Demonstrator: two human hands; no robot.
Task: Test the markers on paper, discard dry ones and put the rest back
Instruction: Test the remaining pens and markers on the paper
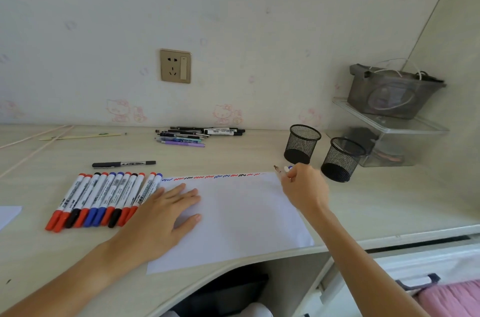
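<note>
While one marker is being tested at the right, most of the set waits at the left of the pale wooden tabletop (389,202). Farthest left lies a row of white-barrelled markers with red, blue and black caps (104,200), side by side and touching. They look light, stiff and smooth; a pinch at mid-barrel should lift each one, though a round barrel could roll. Just behind the row lies a single dark grey marker (124,164), and further back, against the wall, a loose heap of assorted pens (200,136).

Next comes the left hand (166,215), fingers straight and spread, pressing flat on the white sheet of paper (239,215). The sheet is thin and would slide if not pinned. Short squiggles in red, blue and black (213,176) run along its far edge.

At the paper's far right corner, the right hand (304,189) curls its fingers round a white marker with a blue end (287,169); its tip is too blurred to judge.

Just beyond stand two black wire-mesh pen cups (322,150), near each other, upright, and light enough to tip if knocked. Behind them sits a clear plastic storage box (389,140) with a grey mesh basket (394,93) on top.
</note>
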